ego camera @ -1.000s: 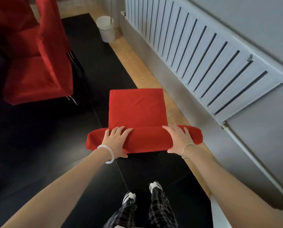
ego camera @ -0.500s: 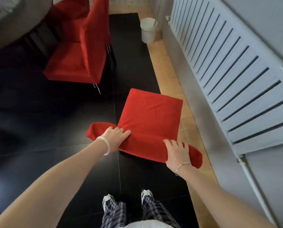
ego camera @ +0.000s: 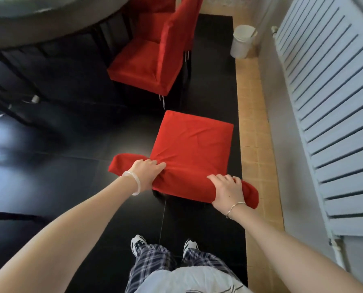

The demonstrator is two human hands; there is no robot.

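Observation:
A red fabric-covered chair (ego camera: 193, 144) stands in front of me on the black floor, seen from above with its seat pointing away. Its padded back top (ego camera: 184, 185) runs slanted, the right end nearer to me. My left hand (ego camera: 146, 172) grips the left part of the back top, bunching the fabric under its fingers. Further right, my right hand (ego camera: 227, 190) curls its fingers over the top edge.
A second red chair (ego camera: 146, 68) stands just beyond, tucked toward a grey round table (ego camera: 39, 22). A white bin (ego camera: 242, 41) sits on the tan tile strip (ego camera: 252, 115) by the wall. A slatted radiator cover (ego camera: 328, 102) lines the right side. My feet are below.
The chair has swung from square-on to slanted, its right end coming toward me. My fingers went from lying on the back top to gripping it. The second chair and table came into view.

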